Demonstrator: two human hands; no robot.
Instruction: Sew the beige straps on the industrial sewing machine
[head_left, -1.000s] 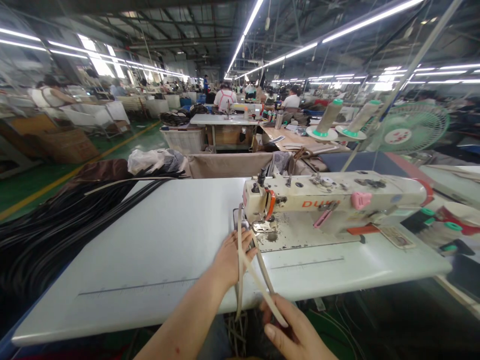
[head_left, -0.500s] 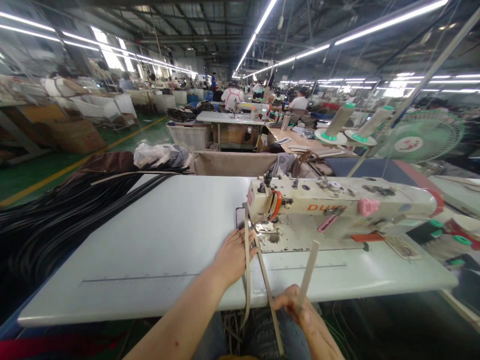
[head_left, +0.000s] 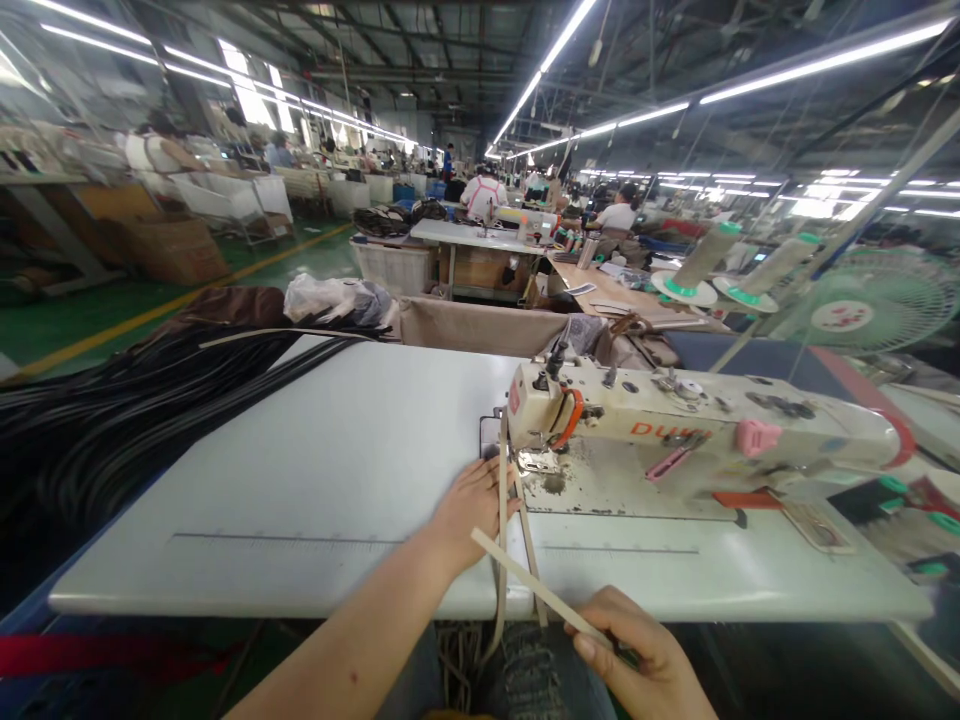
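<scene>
My left hand lies at the needle end of the sewing machine, its fingers over narrow beige strips that run from the needle area down past the table's front edge. One strip passes over its fingertips, so whether they pinch it is unclear. Lower right, in front of the table edge, my right hand has thumb and fingers closed on a beige strip end, which points up and left across the other strips.
A bundle of black strips covers the table's left side. Behind the white tabletop is a beige fabric-lined bin. Thread cones and a fan stand at the right. People sit at machines farther back.
The strip end in my right hand has swung from nearly upright to a leftward slant, and the hand has turned and moved slightly right. My left hand stays by the needle. The view has shifted slightly.
</scene>
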